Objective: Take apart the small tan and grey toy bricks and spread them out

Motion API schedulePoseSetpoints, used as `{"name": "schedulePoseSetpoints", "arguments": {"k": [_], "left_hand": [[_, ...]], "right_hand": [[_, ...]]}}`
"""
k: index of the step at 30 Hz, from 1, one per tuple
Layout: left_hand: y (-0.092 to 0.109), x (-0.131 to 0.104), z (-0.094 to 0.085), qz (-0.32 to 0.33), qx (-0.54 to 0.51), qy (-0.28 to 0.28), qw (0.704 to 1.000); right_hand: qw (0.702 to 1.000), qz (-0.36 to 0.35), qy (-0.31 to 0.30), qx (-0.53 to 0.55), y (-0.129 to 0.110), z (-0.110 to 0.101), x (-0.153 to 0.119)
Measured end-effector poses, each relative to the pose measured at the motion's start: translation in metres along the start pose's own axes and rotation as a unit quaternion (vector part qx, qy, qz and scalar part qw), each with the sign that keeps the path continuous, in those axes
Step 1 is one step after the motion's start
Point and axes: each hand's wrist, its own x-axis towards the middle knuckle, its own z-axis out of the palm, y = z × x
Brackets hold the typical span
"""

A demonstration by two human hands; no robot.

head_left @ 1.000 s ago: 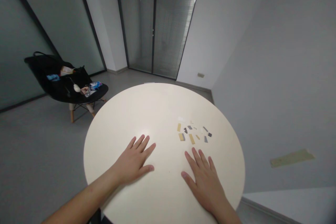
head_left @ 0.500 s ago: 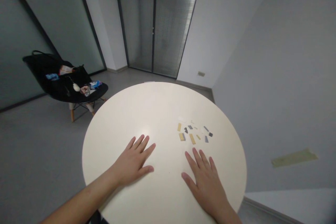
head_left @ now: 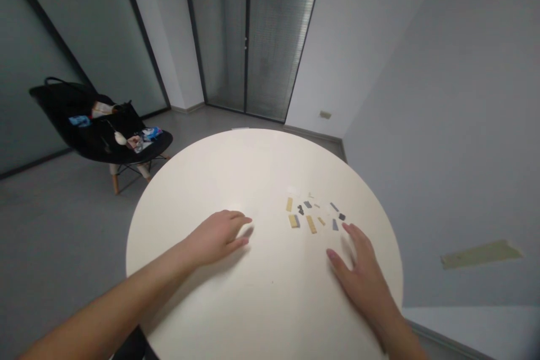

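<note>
Several small flat pieces, which look like toy building bricks, lie spread on the white round table [head_left: 270, 169]. Among them are a tan piece [head_left: 311, 224], another tan piece [head_left: 289, 204], a blue-grey piece [head_left: 335, 224] and a dark grey piece [head_left: 342, 216]. My right hand [head_left: 363, 270] hovers just in front of the right end of the group, thumb and fingers apart, holding nothing. To the left of the pieces, my left hand [head_left: 219, 239] is raised slightly over the tabletop with thumb and fingers parted and nothing between them.
A black chair [head_left: 76, 140] with a bag and small packets on it stands on the floor at the left. The wall [head_left: 464, 152] rises close to the table's right side, with a strip of tape [head_left: 481, 254] on it. Glass doors [head_left: 244, 39] are at the back.
Both hands have lifted from lying flat on the table. My right hand has moved right and forward to the edge of the pieces; my left hand has turned with its fingers pointing right.
</note>
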Motion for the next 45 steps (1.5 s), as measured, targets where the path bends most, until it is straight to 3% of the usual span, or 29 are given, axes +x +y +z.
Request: {"name": "schedulePoseSetpoints", "arguments": {"k": [5,9,12,16,23,27,31,35,38,42,45], "left_hand": [[-0.013,0.088,0.014,0.063,-0.008,0.029,0.998],[-0.020,0.155,0.040,0.084,0.038,0.059,0.994],[-0.021,0.183,0.052,0.102,0.065,0.064,0.991],[-0.019,0.193,0.053,0.154,0.075,0.037,0.985],[-0.031,0.167,0.042,0.160,-0.001,0.033,0.987],[-0.051,0.130,0.036,0.078,-0.087,0.083,0.990],[-0.069,0.087,0.024,0.007,-0.160,0.077,0.984],[-0.079,0.048,0.011,-0.016,-0.186,0.065,0.980],[-0.083,0.023,0.003,-0.016,-0.189,0.050,0.981],[-0.088,-0.003,-0.005,-0.040,-0.182,0.045,0.981],[-0.087,-0.011,-0.008,-0.051,-0.167,0.052,0.983]], "right_hand": [[0.993,-0.008,-0.056,-0.101,0.036,0.018,0.077],[0.983,0.007,-0.128,-0.134,0.026,0.036,0.114],[0.978,0.008,-0.160,-0.132,0.009,0.046,0.126],[0.976,-0.011,-0.180,-0.123,-0.008,0.056,0.130],[0.971,-0.083,-0.215,-0.063,-0.027,0.062,0.124],[0.972,-0.108,-0.209,-0.022,-0.035,0.066,0.118],[0.973,-0.110,-0.201,0.018,-0.046,0.072,0.113],[0.966,-0.124,-0.209,0.084,-0.064,0.078,0.108],[0.949,-0.138,-0.220,0.176,-0.080,0.084,0.103],[0.895,-0.120,-0.261,0.342,-0.097,0.090,0.097],[0.885,-0.101,-0.226,0.394,-0.096,0.093,0.102]]}}
